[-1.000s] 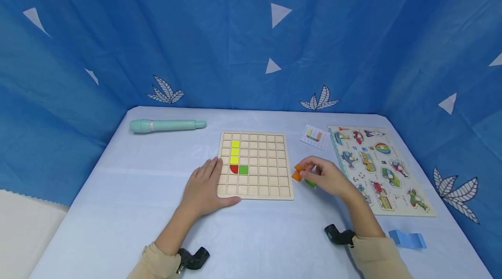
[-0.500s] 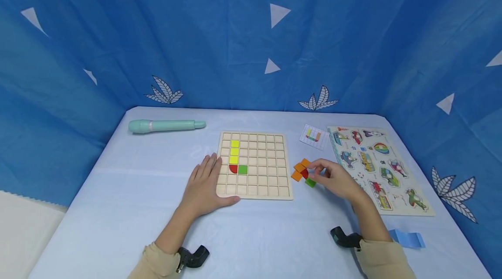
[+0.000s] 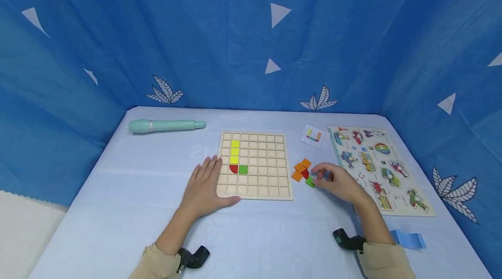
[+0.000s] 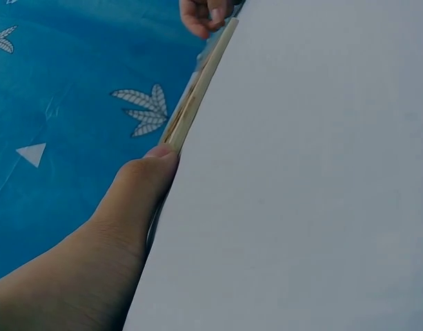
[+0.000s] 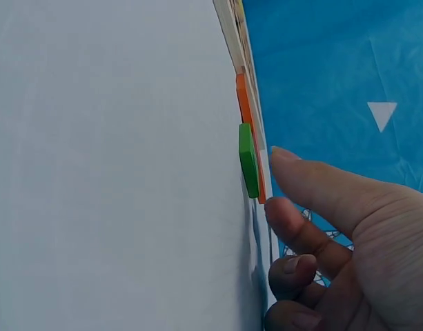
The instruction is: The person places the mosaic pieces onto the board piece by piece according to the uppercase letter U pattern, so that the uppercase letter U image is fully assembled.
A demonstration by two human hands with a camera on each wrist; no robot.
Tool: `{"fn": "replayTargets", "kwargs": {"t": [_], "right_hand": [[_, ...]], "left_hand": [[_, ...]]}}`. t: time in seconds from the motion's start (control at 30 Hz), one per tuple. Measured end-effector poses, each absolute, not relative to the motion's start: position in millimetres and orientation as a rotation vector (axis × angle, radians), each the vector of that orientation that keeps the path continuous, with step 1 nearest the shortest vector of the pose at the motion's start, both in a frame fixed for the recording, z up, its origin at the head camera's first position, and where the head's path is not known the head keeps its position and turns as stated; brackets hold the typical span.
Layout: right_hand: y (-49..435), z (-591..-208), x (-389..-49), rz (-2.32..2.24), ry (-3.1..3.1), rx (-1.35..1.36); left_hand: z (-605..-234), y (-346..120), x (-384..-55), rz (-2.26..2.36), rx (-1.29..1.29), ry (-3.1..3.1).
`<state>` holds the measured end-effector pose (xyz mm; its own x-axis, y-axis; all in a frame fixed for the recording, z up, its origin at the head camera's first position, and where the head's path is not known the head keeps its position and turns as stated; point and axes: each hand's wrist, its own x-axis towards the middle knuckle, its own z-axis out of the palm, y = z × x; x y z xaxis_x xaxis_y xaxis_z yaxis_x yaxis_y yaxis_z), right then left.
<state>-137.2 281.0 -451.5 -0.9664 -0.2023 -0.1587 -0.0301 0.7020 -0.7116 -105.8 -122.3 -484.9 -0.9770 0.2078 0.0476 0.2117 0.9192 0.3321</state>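
Below centre, the left hand lies flat over the grid board; at centre right, the loosely bent right hand holds nothing beside the loose green tile.

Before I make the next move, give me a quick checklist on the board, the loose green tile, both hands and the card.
1. Grid board steadied: ok; the left hand rests along its left edge.
2. Three yellow squares, red piece and green square on the board, each within a cell: ok.
3. Loose green tile free of other pieces on top: ok.
4. Tile pinched by the right hand: not ok; the right wrist view shows its thumb and index finger apart, nothing between them.
5. Right hand touching the tile: cannot tell; the thumb is very close.
6. Pattern card uncovered: ok.
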Motion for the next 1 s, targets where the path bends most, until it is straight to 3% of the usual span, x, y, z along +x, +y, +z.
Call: {"fn": "replayTargets", "kwargs": {"t": [1.0], "right_hand": [[278.7,-453.4,-134.6,-1.069,2.712,-0.192]], "left_hand": [[-486.1,-122.3,-105.5,-0.511,-0.342,-3.062]]}}
